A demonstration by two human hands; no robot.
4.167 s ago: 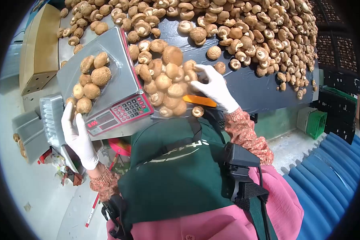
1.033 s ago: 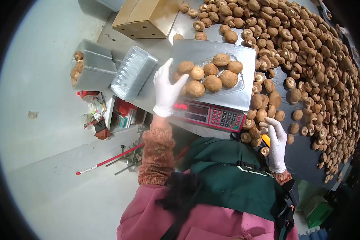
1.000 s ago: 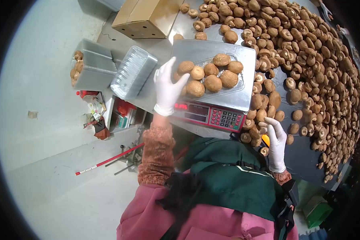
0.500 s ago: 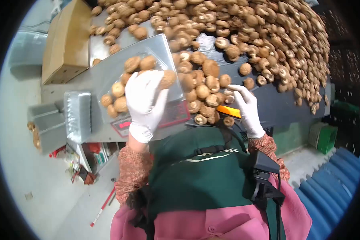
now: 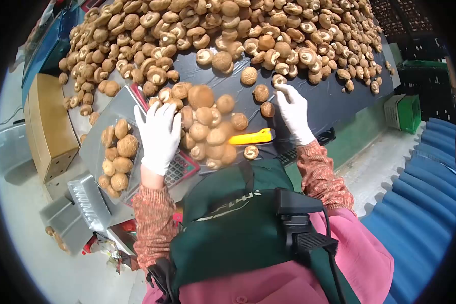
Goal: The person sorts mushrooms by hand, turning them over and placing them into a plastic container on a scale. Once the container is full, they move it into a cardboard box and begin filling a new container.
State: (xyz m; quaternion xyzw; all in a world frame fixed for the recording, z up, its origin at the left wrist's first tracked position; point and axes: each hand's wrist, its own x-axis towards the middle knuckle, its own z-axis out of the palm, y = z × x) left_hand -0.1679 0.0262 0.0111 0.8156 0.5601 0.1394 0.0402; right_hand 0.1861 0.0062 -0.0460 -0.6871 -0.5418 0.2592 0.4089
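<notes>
My left hand (image 5: 159,137), in a white glove, has its fingers spread. It hovers between a clear plastic tray (image 5: 92,147) of brown mushrooms and a loose heap of mushrooms (image 5: 202,116), and I see nothing held in it. My right hand (image 5: 293,112), also gloved, reaches up over the dark tabletop with bent fingers. Its fingertips are at a single mushroom (image 5: 278,79), which does not look gripped. Nearby lie two more mushrooms (image 5: 261,92). Under the tray and left hand, a red-edged scale (image 5: 180,169) shows its keypad, partly covered.
A large mushroom pile (image 5: 289,35) covers the table's far side. A yellow-handled tool (image 5: 253,137) lies near the front edge. Left stand a cardboard box (image 5: 48,126) and stacked clear trays (image 5: 88,197). A green crate (image 5: 409,114) sits on the floor at right.
My left hand has come away from over the tray toward the loose heap and spread its fingers. My right hand has moved farther forward to a mushroom. The camera view has turned.
</notes>
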